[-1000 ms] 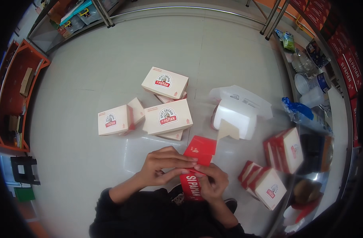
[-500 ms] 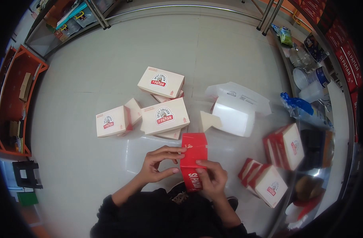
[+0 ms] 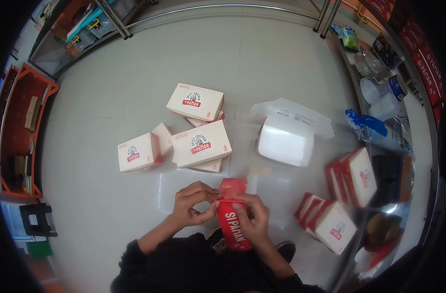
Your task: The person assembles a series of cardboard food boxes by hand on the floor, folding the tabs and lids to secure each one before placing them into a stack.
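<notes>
Held upright in front of me above the floor is a partly folded red and cream cardboard takeaway box [image 3: 232,224], its red side facing up. My left hand [image 3: 193,204] pinches the left end of its fold line between thumb and fingertips. My right hand [image 3: 253,217] grips its right edge, the thumb pressing on the red face just below the fold. Past the fold a red flap [image 3: 233,186] stands away from my hands, and a pale end piece beyond it is blurred by motion. The underside of the box is hidden.
Stacked closed cream boxes [image 3: 201,142] lie ahead and to the left. An open box [image 3: 285,141] with a white inside stands ahead right. More closed boxes [image 3: 334,230] are at my right, beside a metal shelf with cups and packets. An orange cabinet [image 3: 25,132] stands at far left.
The box has tipped so its fold faces me, with the far flap bending away. My left hand has closed from a loose curl into a pinch at the fold; my right hand moved slightly left.
</notes>
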Tool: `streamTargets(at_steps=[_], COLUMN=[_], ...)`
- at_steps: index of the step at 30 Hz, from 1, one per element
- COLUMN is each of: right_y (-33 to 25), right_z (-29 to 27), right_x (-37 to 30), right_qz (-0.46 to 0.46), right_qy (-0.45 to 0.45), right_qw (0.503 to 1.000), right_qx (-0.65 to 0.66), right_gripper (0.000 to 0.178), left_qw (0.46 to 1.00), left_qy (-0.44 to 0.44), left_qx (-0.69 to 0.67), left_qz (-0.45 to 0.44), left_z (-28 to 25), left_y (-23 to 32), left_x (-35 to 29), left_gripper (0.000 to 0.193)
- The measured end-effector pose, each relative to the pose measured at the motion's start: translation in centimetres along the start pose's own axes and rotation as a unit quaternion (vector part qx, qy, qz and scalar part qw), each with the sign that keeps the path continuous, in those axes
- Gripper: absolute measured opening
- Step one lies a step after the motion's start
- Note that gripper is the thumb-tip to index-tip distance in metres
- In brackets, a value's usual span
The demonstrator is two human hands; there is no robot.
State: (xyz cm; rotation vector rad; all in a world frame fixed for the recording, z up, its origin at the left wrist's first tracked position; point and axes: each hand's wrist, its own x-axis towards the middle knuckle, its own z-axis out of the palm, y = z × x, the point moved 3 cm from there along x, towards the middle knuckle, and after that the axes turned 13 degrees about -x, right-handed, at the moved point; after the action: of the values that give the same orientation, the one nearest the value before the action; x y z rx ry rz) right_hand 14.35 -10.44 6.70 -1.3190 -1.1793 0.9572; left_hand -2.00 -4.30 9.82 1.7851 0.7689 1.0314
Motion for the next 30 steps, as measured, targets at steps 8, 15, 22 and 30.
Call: streamTargets(at_steps=[8,15,22,30], right_y=[-0.4,7.8,9.8,14.5], right_z=[-0.6,3.1,-4.0,-9.3], right_x=[0.8,-4.5,-0.9,3.5], right_qz=[-0.144,-0.206,-0.104,0.16], right_qy=[-0.109,-0.282,0.112,0.066], right_qw=[0.964,0.828,0.809,0.884], right_qx=[-0.195,-0.438,-0.567,-0.435], right_gripper=[0.018,0.039,0.043,0.03], left_qw=[0.997,0.891,0.89,0.932], left_qy=[-0.053,0.113,-0.003,-0.024], left_qx=[0.017,-0.174,0.08,0.233], left_qz=[-0.049,-0.405,-0.449,-0.278], left_z=[-0.8,-0.8,1.5,3.3], left_y=[-2.8,-12.1,-14.5,-15.3], left_x=[-1.4,-4.8,-2.0,-1.3], left_gripper=[0.009,0.046,0.074,0.039])
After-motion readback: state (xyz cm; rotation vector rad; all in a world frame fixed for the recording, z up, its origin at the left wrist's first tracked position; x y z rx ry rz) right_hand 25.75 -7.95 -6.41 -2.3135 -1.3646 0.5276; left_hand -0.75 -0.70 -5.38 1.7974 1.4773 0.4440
